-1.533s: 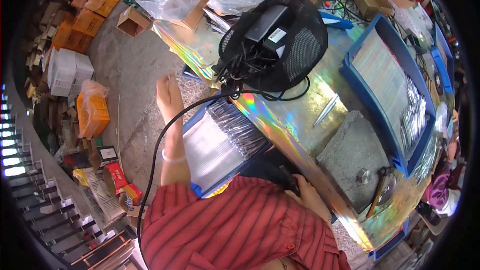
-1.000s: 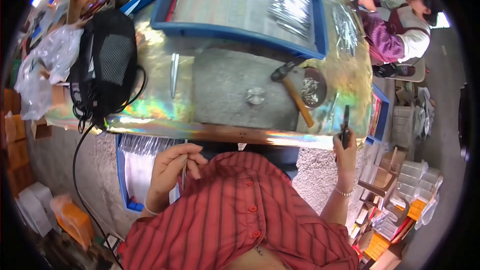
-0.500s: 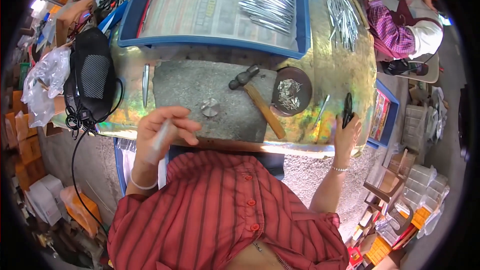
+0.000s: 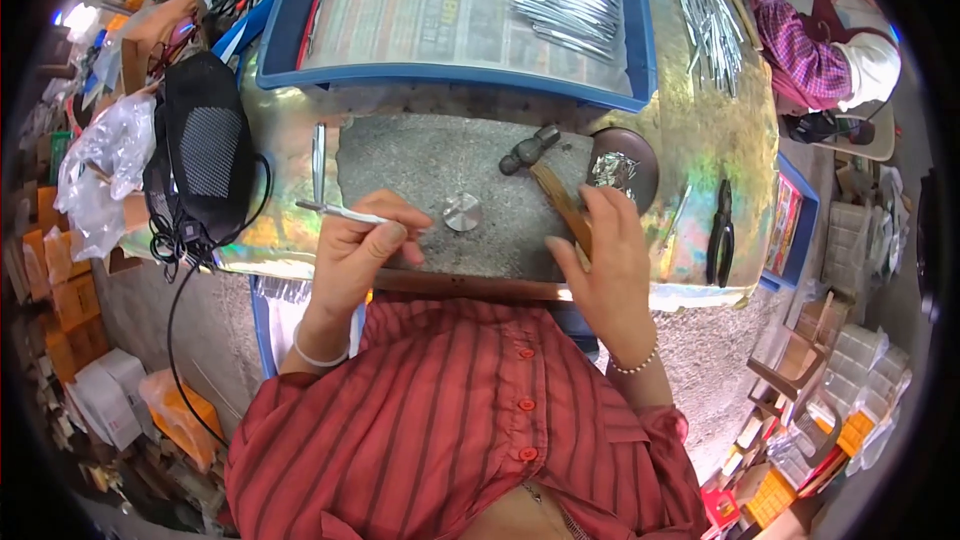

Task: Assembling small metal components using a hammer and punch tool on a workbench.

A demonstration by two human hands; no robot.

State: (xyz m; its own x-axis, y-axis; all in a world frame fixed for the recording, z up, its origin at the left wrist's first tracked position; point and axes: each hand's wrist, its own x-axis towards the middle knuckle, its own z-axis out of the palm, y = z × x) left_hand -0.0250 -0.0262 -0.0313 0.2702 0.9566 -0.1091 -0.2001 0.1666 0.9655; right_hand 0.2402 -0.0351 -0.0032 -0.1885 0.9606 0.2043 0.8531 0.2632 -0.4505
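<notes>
Pinched between the thumb and fingers of my left hand [image 4: 352,260] is a slim silver metal piece [image 4: 338,211], pointing left with a darker end. My right hand [image 4: 615,285] is open, thumb and fingers apart, around the handle of a ball-peen hammer [image 4: 558,193]; I cannot tell whether it touches the wood. A small round steel block [image 4: 462,212] with a groove sits on a grey slab [image 4: 400,155] between my hands. Right of the hammer, a brown dish [image 4: 646,155] holds small silver pins [image 4: 614,172], partly hidden by my fingers. Black-handled pliers [image 4: 721,240] lie farther right.
A blue tray [image 4: 450,87] with many silver pieces stands at the back. More pieces [image 4: 712,35] are heaped right of it. One long silver piece [image 4: 319,162] lies left of the slab, near a black bag [image 4: 205,140] with cables. A co-worker [image 4: 810,50] sits at the far right.
My right hand has let go of the pliers and moved left to the hammer handle. My left hand has turned, its metal piece now nearly level. The whole view has shifted slightly.
</notes>
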